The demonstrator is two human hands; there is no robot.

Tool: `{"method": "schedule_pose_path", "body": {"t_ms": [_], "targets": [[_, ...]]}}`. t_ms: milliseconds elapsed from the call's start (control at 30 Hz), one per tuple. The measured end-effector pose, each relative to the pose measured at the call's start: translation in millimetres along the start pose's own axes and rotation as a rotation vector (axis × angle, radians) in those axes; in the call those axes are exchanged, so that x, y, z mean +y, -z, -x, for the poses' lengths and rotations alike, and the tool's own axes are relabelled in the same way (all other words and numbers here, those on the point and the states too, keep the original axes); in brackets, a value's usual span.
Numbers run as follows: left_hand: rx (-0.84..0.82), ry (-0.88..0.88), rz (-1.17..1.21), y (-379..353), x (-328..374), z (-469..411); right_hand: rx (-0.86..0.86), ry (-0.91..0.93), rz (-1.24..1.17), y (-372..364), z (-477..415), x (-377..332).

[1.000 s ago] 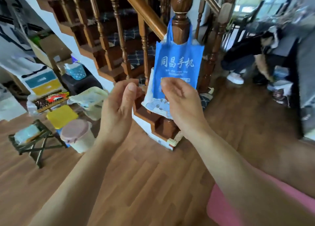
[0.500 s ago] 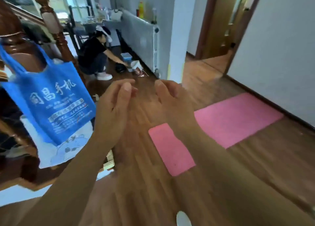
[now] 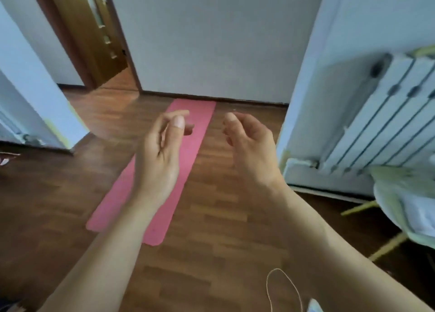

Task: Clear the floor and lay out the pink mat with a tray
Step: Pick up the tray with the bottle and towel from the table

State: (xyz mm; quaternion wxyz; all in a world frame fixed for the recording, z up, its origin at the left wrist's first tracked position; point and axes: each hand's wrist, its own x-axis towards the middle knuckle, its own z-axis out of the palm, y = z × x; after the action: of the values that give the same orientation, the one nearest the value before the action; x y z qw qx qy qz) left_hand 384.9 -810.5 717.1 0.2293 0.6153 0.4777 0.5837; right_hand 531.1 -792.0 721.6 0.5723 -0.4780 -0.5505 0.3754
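A long pink mat [image 3: 200, 121] lies flat on the wooden floor, running from near my feet to the far wall. My left hand [image 3: 160, 156] hovers above its middle, fingers loosely curled, holding nothing. My right hand [image 3: 251, 146] is raised beside it to the right, over the bare floor, fingers apart and empty. No tray is in view.
A white radiator [image 3: 381, 118] stands on the right wall, with a pale green folding chair [image 3: 404, 208] below it. A white pillar [image 3: 35, 95] is at the left and an open wooden door [image 3: 89, 33] behind it. A thin cord loop [image 3: 282, 290] lies near my feet.
My view has swung right, away from the staircase and the blue bag hanging on its post, toward the mat. Both hands stay raised and empty, now further apart.
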Motion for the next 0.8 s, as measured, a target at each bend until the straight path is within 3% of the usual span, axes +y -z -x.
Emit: {"method": "schedule_pose_path", "body": {"t_ms": [400,800], "targets": [[-0.533,-0.099,0.325,-264.2,55.0,34.4,0.549,-0.181,0.095,250.8,37.4,29.3],[-0.906,-0.112,0.418,-432.9,51.8,-7.3,0.963,-0.229,0.157,367.3,0.1,71.9]]}}
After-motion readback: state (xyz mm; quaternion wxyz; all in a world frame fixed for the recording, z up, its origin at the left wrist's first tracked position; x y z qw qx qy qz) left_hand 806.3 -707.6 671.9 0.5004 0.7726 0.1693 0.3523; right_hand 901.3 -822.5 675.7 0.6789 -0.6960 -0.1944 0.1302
